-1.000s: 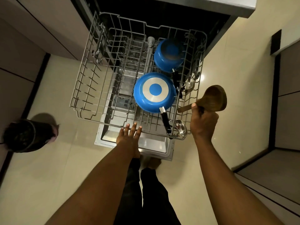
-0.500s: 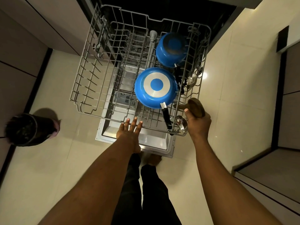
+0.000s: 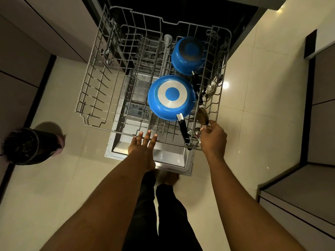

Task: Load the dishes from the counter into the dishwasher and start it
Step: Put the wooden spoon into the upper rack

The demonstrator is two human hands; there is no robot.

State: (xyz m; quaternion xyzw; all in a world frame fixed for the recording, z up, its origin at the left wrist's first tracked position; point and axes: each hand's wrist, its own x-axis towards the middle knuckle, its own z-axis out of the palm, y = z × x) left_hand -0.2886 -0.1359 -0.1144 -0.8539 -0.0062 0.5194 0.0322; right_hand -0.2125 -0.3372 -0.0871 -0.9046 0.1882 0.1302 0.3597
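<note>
At the rack's [image 3: 94, 98] near right corner, the wooden spoon [image 3: 203, 115] sits against the right hand's [image 3: 213, 136] curled fingertips [image 3: 210, 121], can't tell if it's pinched. Left hand [image 3: 140, 149] rests straight-fingered on the near rim.

Under you lies a glossy cream floor [image 3: 244, 142]; pale cabinets [image 3: 21, 57] flank it left and right, a dark bin [image 3: 29, 145] stands near left, and a glare [image 3: 225, 85] spots the tiles at right.

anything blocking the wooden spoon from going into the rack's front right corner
Nothing visible blocks it. The wooden spoon is already down among the rack wires, between the pan handle and the rack's right wall, with the right hand at its bowl. A steel ladle lies beside it.
</note>
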